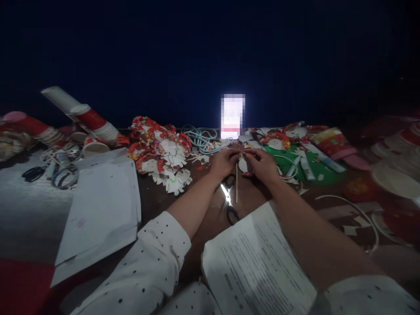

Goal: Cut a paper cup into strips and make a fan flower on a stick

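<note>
My left hand (225,162) and my right hand (264,166) meet over the table, fingertips pinched on a small cut paper-cup piece (243,165). Its white round face shows between them, with a bit of red at the lower edge. The fingers cover the rest. A thin pale stick (236,188) points down toward me from beside the left fingers; whether it is held or lies on the table I cannot tell. Just below the hands lie black-handled scissors (228,197), blades spread. Cut red-and-white paper-cup pieces (164,151) are heaped to the left of my left hand.
A lit phone screen (232,118) stands behind my hands, near a pale blue cord (201,139). Paper sheets (101,205) lie left, and a printed page (256,262) lies close to me. Stacked paper cups (98,124) lean at left. Tubes (306,166) rest on green material (328,175) at right.
</note>
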The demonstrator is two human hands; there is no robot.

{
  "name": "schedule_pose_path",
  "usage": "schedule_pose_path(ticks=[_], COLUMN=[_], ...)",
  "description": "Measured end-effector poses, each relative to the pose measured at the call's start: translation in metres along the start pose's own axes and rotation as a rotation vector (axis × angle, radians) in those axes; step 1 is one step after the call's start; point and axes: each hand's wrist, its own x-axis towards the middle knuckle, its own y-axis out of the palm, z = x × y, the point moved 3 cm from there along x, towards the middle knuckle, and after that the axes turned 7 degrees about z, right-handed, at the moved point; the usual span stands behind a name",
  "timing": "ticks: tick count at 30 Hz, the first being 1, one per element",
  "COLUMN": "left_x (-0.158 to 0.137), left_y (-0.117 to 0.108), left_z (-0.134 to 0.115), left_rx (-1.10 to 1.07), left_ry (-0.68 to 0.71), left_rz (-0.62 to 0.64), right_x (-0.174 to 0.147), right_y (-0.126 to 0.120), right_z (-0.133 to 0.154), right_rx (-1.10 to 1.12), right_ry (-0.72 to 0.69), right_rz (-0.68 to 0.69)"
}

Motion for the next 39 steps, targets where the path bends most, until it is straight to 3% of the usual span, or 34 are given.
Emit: schedule_pose_path(ticks=[6,12,21,26,39], left_x=[-0.005,-0.005,-0.005,-0.004,-0.004], left_y=[-0.002,-0.004,-0.003,-0.001,-0.001], left_z=[-0.004,-0.011,-0.011,-0.011,-0.006], left_rx=[-0.006,0.084,0.154,0.118,-0.045], left_ry=[-0.039,0.035,0.071,0.100,0.002], left_rz=[-0.029,0.004,0.044,0.026,-0.007], right_x=[-0.001,-0.001,-0.002,-0.002,-0.003], right_y=[0.001,0.003,0.003,0.003,0.002], right_z=[0.006,0.004,0.005,0.002,0.006], right_rx=[-0.002,0.010,0.027,0.031,0.047], right_ry=[-0.035,-0.088,-0.060,-0.052,-0.054], right_rz=[0.036,0.056,0.048,0.024,0.041])
